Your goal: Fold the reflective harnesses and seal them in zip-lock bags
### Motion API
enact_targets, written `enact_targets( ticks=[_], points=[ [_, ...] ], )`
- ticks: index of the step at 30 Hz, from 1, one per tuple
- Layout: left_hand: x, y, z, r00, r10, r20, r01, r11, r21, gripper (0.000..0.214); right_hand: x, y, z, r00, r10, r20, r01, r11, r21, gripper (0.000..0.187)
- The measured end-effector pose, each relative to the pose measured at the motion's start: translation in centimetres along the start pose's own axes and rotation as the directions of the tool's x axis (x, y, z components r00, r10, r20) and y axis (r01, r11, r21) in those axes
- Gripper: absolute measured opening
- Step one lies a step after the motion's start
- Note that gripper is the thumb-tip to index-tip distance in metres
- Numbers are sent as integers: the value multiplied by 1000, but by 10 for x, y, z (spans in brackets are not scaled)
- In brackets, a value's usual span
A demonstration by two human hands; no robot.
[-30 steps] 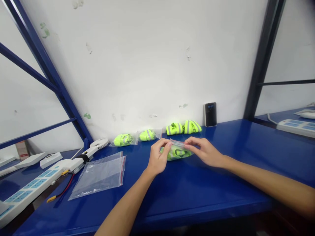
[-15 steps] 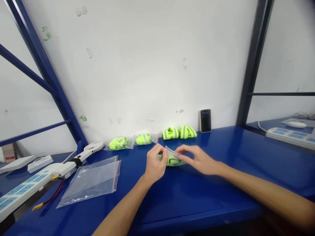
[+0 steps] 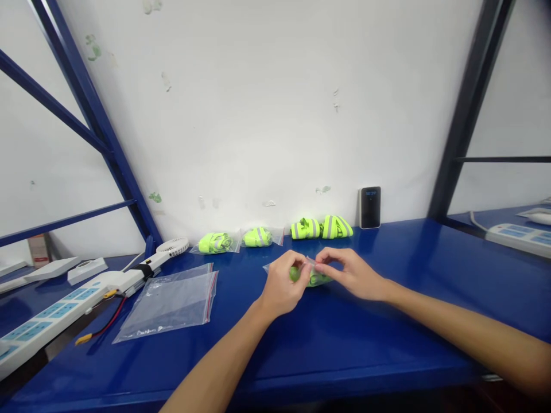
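Left hand (image 3: 282,284): curling closed, thumb and fingers pinching a clear plastic bag (image 3: 310,263) near its upper edge.
Right hand (image 3: 353,274): reaching in from the right, fingertips gripping the same bag, just beside the left fingers.
Hands together: close but not touching, both clamping the bag, with no visible gap in the grip.
Bag contents: a bundled neon-yellow reflective band (image 3: 319,280) sitting inside, resting on the glossy blue metal bench (image 3: 387,338) at centre frame.
Nearby, upper centre: two bundled neon-yellow bands (image 3: 257,236) lying in clear bags, and a loose pair of striped neon-yellow bands (image 3: 322,227) lying against the wall.
Nearby, left: an empty-looking clear zip bag with a red seal strip (image 3: 170,304) lying flat.
Far left: a white power strip (image 3: 55,312) and a small white handheld fan (image 3: 172,246) resting along the lower bench.
Risks: a slipping pinch letting the thin film spring back; a band edge catching in the seal; a bulky bundle stretching the bag mouth; an uneven pull tearing the film.
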State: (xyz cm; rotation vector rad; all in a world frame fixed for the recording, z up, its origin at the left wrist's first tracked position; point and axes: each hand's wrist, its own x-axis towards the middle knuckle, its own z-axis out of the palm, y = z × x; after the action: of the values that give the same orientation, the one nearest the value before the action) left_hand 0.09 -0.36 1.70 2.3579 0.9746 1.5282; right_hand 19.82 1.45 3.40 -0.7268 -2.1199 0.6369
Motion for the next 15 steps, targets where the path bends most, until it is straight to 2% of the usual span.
enact_targets(
  ticks=[7, 10, 15],
  points=[
    [3, 0, -1, 996, 89, 29, -89, 996, 15, 13, -3, 0, -1, 999, -23, -32, 21, 997, -77, 26],
    [3, 0, -1, 995, 94, 35, -94, 995, 14, 14, -5, 0, -1, 996, -33, -77, 26, 995, -92, 24],
    [3, 0, -1, 994, 92, 56, -94, 995, 28, 15, -6, 2, 1, 997, -36, -69, 29, 994, -103, 22]
  ],
)
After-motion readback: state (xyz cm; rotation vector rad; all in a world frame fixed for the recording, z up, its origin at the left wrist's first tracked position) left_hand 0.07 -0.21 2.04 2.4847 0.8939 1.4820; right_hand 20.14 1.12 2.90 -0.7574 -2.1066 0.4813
